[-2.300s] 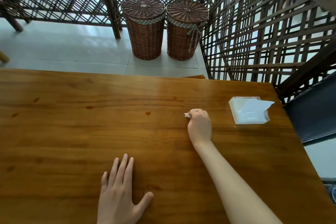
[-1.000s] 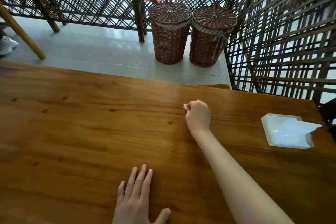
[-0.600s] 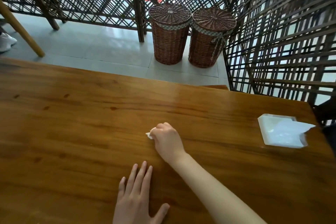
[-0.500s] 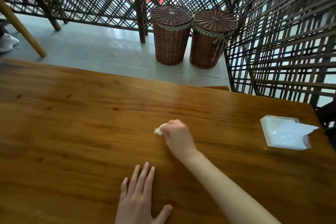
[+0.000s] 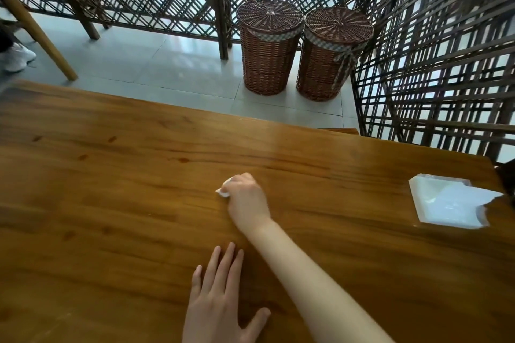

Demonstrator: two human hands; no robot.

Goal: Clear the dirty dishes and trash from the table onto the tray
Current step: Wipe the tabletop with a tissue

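My right hand (image 5: 246, 200) rests near the middle of the wooden table (image 5: 111, 203), closed around a small white wad of tissue (image 5: 223, 191) that pokes out at its left side and touches the tabletop. My left hand (image 5: 220, 303) lies flat on the table near the front edge, fingers slightly apart, holding nothing. A white tissue pack (image 5: 446, 203) lies at the table's right edge. No tray or dishes are in view.
Two lidded wicker baskets (image 5: 269, 47) (image 5: 331, 56) stand on the tiled floor beyond the table. Dark lattice screens (image 5: 434, 50) close off the back and right. A wooden leg (image 5: 36, 33) and a white shoe (image 5: 16, 57) show at far left.
My right hand with the tissue has slid back and forth over the tabletop, from the middle-right toward the left and nearer me. My left hand has stayed flat.
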